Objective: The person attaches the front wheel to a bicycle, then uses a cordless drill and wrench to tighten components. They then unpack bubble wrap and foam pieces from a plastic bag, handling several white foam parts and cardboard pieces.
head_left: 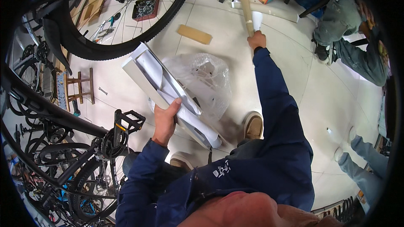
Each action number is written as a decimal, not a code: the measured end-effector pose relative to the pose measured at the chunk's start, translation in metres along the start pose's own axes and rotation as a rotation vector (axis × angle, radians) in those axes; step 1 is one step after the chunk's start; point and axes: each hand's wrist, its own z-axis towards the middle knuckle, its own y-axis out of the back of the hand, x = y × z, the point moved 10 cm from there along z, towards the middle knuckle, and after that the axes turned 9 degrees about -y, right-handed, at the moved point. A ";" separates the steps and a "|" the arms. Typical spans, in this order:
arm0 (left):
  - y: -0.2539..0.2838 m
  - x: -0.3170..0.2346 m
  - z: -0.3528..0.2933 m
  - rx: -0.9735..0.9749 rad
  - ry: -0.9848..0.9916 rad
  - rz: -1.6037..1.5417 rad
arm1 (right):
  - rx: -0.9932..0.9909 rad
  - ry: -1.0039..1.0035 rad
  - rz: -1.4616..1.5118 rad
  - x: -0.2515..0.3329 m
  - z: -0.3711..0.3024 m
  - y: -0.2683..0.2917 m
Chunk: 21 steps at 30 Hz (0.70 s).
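My left hand (165, 120) grips the side of a long, narrow white cardboard box (145, 83), its thumb over the edge. The box lies tilted in front of me, its open side showing crumpled white sheet packing (151, 68) inside. Stretched out far ahead, my right hand (257, 40) is closed around a long tan cardboard strip or tube (245, 6). A white rolled piece (257, 20) sticks out beside it; whether my fingers hold that too I cannot tell. Clear plastic wrap (210, 80) lies crumpled beyond the box.
A bicycle wheel (168, 21) and a crank with pedal (130, 122) stand at the left. Around them are a red parts tray (145, 8), a wooden stool (80, 87) and a spanner (103, 91). A tan block (194, 34) lies ahead. Other people's legs (357, 54) are at the right.
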 end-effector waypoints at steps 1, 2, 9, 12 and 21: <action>0.004 0.004 0.000 -0.038 0.035 -0.004 | 0.052 0.006 0.005 -0.009 -0.006 0.002; 0.005 0.006 0.000 -0.046 0.047 -0.034 | 0.091 -0.022 0.164 -0.024 -0.022 0.011; -0.006 0.009 0.009 0.029 0.004 -0.177 | 0.512 0.147 0.906 0.007 -0.241 0.176; -0.019 0.009 0.010 0.087 -0.021 -0.213 | 0.654 0.465 0.768 0.081 -0.338 0.246; -0.046 0.012 -0.018 0.219 -0.022 -0.266 | 0.365 0.413 0.283 0.118 -0.420 0.231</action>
